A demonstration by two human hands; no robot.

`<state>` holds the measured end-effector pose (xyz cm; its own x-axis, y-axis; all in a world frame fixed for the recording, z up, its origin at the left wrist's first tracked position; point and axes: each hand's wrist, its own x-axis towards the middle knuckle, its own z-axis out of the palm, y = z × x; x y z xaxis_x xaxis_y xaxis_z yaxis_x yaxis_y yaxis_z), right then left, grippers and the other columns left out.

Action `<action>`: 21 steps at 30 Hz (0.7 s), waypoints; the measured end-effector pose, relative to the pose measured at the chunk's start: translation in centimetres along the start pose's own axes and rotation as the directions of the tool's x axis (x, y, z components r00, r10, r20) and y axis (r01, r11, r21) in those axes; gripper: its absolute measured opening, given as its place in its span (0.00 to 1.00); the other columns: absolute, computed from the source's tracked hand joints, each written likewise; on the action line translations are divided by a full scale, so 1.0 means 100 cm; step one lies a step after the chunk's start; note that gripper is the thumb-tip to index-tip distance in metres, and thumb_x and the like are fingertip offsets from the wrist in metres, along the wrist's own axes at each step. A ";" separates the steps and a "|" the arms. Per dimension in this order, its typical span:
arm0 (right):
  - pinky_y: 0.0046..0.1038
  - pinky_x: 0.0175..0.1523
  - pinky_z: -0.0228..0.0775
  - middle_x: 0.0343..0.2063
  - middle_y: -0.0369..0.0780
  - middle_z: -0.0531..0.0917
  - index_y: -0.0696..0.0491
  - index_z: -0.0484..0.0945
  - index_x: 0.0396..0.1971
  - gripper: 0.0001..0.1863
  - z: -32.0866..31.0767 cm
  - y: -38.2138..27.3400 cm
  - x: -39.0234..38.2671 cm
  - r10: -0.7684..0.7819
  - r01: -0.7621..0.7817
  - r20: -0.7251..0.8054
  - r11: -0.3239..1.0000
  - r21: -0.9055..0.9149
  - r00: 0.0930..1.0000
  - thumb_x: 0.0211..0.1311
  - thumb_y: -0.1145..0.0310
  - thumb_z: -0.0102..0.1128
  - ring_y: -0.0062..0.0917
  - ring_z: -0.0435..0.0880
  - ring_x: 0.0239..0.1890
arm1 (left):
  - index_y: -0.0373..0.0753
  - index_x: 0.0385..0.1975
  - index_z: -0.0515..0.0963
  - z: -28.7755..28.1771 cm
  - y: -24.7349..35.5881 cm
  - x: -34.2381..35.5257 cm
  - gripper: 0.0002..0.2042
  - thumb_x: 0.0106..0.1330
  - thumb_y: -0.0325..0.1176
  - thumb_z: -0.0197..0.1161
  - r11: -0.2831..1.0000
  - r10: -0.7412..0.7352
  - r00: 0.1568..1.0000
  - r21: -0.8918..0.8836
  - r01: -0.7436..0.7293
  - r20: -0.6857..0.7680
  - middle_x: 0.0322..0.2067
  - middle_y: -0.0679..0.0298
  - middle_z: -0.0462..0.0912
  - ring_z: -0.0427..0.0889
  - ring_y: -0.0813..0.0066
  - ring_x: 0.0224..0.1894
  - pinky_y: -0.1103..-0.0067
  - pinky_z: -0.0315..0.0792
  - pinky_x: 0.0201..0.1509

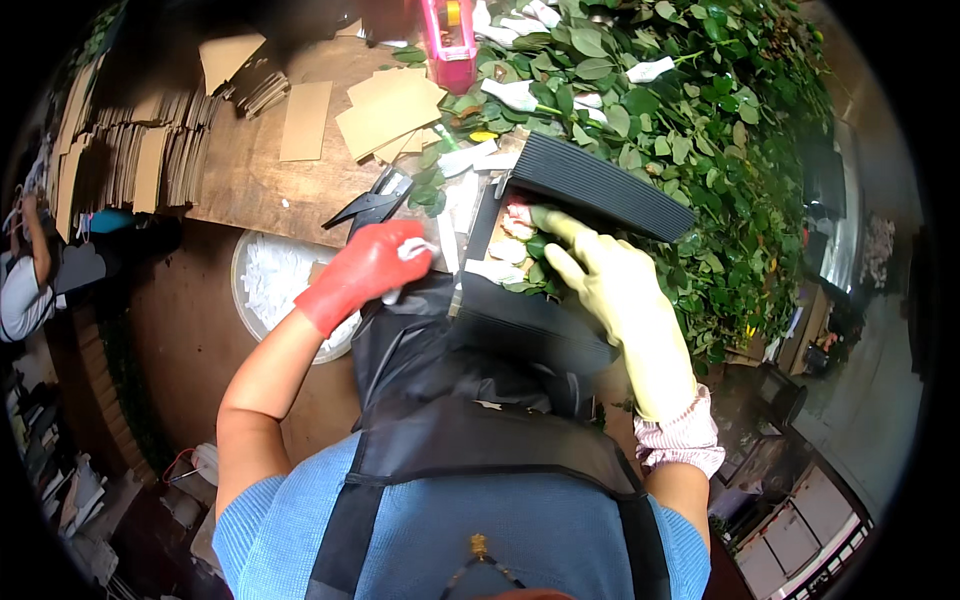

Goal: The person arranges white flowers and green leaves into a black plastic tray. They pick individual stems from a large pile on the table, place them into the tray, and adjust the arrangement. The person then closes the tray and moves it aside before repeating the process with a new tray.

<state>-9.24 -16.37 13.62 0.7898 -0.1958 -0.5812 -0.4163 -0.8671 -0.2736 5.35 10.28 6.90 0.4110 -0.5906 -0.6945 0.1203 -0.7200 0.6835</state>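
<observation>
My left hand (372, 268), in a red rubber glove, is closed with a small white sleeve (412, 248) poking out of its fingers. My right hand (603, 262), in a pale yellow glove, has its fingers stretched apart over a row of pink and cream roses (512, 240). Its fingertips reach the blooms and their leaves. The roses lie in a black ribbed trough (600, 185) with two raised sides. Black-handled shears (372, 208) rest on the table beyond my left hand. A flat white strip (447, 240) lies between that hand and the trough.
Leafy rose stems (720, 180), some buds in white sleeves (510, 94), heap up at right. Cardboard sheets (390, 112) and a pink tape dispenser (452, 60) sit on the wooden table (245, 170). Below its edge stands a tub (238, 290) of white pieces. Another person (30, 285) is far left.
</observation>
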 end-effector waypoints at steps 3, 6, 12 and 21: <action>0.38 0.58 0.79 0.46 0.41 0.90 0.38 0.81 0.60 0.18 0.029 0.007 0.014 -0.131 0.161 0.214 0.979 -0.129 0.968 0.78 0.51 0.53 0.39 0.89 0.50 | 0.40 0.55 0.78 0.025 -0.003 0.025 0.20 0.70 0.46 0.66 0.949 0.212 0.975 0.224 -0.222 0.068 0.33 0.55 0.88 0.86 0.57 0.41 0.67 0.75 0.48; 0.38 0.61 0.78 0.50 0.42 0.89 0.38 0.80 0.63 0.20 0.046 0.003 0.046 0.030 0.099 0.492 0.967 -0.234 0.870 0.78 0.52 0.52 0.39 0.89 0.52 | 0.40 0.62 0.77 0.043 -0.006 0.048 0.27 0.72 0.53 0.65 0.804 0.330 0.937 0.486 -0.343 0.116 0.45 0.46 0.88 0.85 0.46 0.50 0.62 0.75 0.55; 0.36 0.63 0.77 0.54 0.44 0.87 0.43 0.84 0.58 0.19 0.065 0.003 0.059 0.243 -0.212 0.525 0.970 -0.119 0.816 0.76 0.56 0.53 0.39 0.88 0.55 | 0.39 0.58 0.81 0.037 -0.004 0.047 0.27 0.73 0.56 0.62 0.890 0.277 0.945 0.323 -0.321 0.174 0.49 0.47 0.87 0.84 0.44 0.53 0.61 0.75 0.58; 0.33 0.63 0.76 0.56 0.49 0.86 0.56 0.86 0.54 0.18 0.062 -0.013 0.061 0.215 -0.137 0.574 0.975 -0.177 0.790 0.71 0.63 0.60 0.38 0.87 0.57 | 0.38 0.46 0.83 -0.058 -0.066 -0.062 0.21 0.56 0.42 0.78 0.328 -0.039 0.981 0.925 0.191 -0.188 0.48 0.52 0.86 0.83 0.51 0.53 0.59 0.77 0.51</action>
<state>-6.69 -13.60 5.66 0.2763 -0.0787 -0.9579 -0.4345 -0.8992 -0.0515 7.27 20.76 8.01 0.5686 -0.4826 -0.6661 -0.7182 -0.6861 -0.1160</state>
